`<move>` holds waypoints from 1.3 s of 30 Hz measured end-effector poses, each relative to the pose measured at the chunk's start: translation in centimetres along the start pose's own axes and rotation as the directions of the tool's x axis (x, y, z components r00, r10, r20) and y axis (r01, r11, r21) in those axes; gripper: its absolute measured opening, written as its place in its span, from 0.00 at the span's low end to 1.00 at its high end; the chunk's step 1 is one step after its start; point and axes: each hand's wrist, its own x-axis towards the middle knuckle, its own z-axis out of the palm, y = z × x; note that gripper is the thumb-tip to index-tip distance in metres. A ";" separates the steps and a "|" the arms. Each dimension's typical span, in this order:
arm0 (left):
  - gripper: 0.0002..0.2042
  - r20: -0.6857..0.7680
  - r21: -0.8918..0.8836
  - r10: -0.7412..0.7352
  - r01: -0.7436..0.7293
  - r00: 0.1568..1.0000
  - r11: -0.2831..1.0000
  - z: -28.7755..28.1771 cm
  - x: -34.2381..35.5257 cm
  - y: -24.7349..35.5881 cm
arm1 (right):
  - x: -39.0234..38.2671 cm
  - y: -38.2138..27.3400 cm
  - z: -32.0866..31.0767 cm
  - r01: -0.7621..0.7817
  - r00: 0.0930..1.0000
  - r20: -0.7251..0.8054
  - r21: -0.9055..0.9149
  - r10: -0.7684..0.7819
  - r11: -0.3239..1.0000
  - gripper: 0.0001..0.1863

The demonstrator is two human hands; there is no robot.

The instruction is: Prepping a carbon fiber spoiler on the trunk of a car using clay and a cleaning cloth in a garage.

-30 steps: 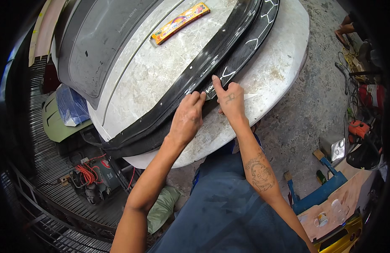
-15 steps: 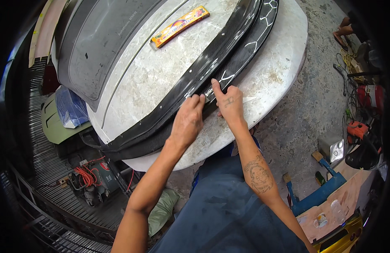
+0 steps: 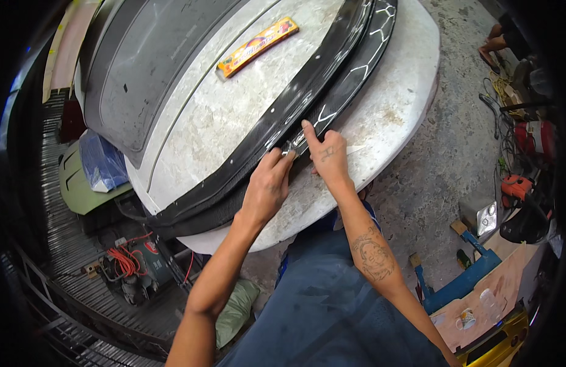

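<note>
A glossy black carbon-fibre part with two curved bands (image 3: 251, 166) lies on a scuffed white oval board (image 3: 406, 73). My left hand (image 3: 264, 189) has its fingers bent and pressed together at the band's edge, over a small glossy spot; what they hold is hidden. Just right of it, my right hand (image 3: 327, 156) grips the outer band (image 3: 350, 85), thumb on top and fingers curled under the edge. A pale pointed sliver (image 3: 356, 148) shows beside its knuckles. An orange-yellow cardboard box (image 3: 257, 46) lies on the board above the bands.
Grey curved panel (image 3: 130, 73) upper left; green panel (image 3: 81, 196) with blue wrapped bundle (image 3: 102, 159). Machine with orange hose (image 3: 127, 257) lower left. Cables, red machine (image 3: 532, 137), metal can (image 3: 478, 217) and blue part (image 3: 457, 281) at right. Another person's legs (image 3: 497, 46) at far upper right.
Both hands, the bands and the box sit slightly lower and further left in the picture than a second ago. My left fingertips have shifted a little down-left along the band's edge.
</note>
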 end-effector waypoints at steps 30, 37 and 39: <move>0.07 0.307 -0.486 0.592 -0.412 0.745 0.771 6.8 -11.4 16.6 | -52.4 51.1 -26.5 0.023 -0.114 -0.828 0.550 0.549 0.835 0.28; 0.07 0.447 -0.396 0.508 -0.347 0.736 0.850 12.2 -16.5 23.3 | -57.6 61.5 -46.5 -0.336 -0.119 -0.993 0.054 0.015 0.940 0.28; 0.08 0.470 -0.417 0.465 -0.275 0.750 0.866 13.2 -18.0 25.7 | -60.0 62.9 -50.3 -0.584 -0.144 -0.969 -0.080 -0.200 0.808 0.29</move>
